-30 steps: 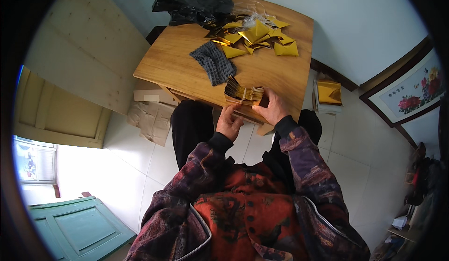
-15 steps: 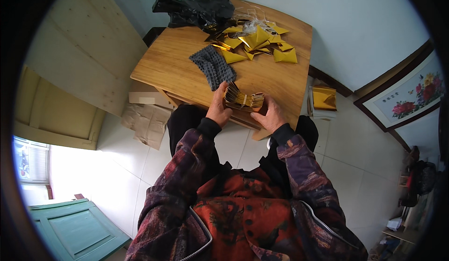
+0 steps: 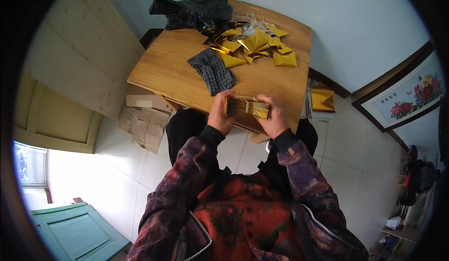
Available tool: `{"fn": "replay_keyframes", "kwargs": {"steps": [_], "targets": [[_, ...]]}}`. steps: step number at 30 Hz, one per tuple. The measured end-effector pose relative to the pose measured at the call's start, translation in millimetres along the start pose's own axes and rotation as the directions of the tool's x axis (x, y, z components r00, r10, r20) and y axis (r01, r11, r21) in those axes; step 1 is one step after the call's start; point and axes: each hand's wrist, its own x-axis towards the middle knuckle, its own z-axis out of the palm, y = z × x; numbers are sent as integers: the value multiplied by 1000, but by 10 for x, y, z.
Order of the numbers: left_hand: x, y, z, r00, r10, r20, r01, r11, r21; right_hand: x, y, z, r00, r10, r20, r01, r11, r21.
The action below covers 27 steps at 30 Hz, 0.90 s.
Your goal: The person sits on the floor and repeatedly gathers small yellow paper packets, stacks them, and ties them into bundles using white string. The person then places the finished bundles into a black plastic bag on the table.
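A thick bundle of folded gold paper, tied round its middle with a pale band, is between my two hands at the table's near edge. My left hand grips its left end, and my right hand is wrapped round its right end. Just beyond my left hand a dark grey waffle-knit cloth lies rumpled on the table. Farther off is a loose heap of gold folded-paper pieces, with clear plastic strands behind it.
The wooden table carries a black plastic bag at its far left. Brown cardboard lies on the floor to the left. A stack with gold sheets on top stands right of the table. A framed flower picture leans by the wall.
The bundle has turned from a fanned, curved shape into a straighter block. My hands have closed more fully round its ends. The view has shifted slightly.
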Motion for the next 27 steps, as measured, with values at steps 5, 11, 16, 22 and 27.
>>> {"fn": "replay_keyframes", "kwargs": {"steps": [5,11,16,22,27], "targets": [[-201,409,-215,895,423,-141,-397,900,180,-74,-332,-285,887,-419,-193,396,907,-146],[-392,630,-260,878,449,-166,-432,892,132,-192,-561,-351,843,-490,-221,464,871,-160],[-480,748,-294,868,466,-170,-446,883,145,-287,-671,-404,828,-504,-246,487,864,-130],[-567,774,-471,996,-56,-75,23,922,-386,-395,-727,-494,823,-501,-266,480,865,-143],[-526,787,-576,863,-195,467,504,397,-767,-498,-693,-484,826,-516,-227,486,856,-178]]}}
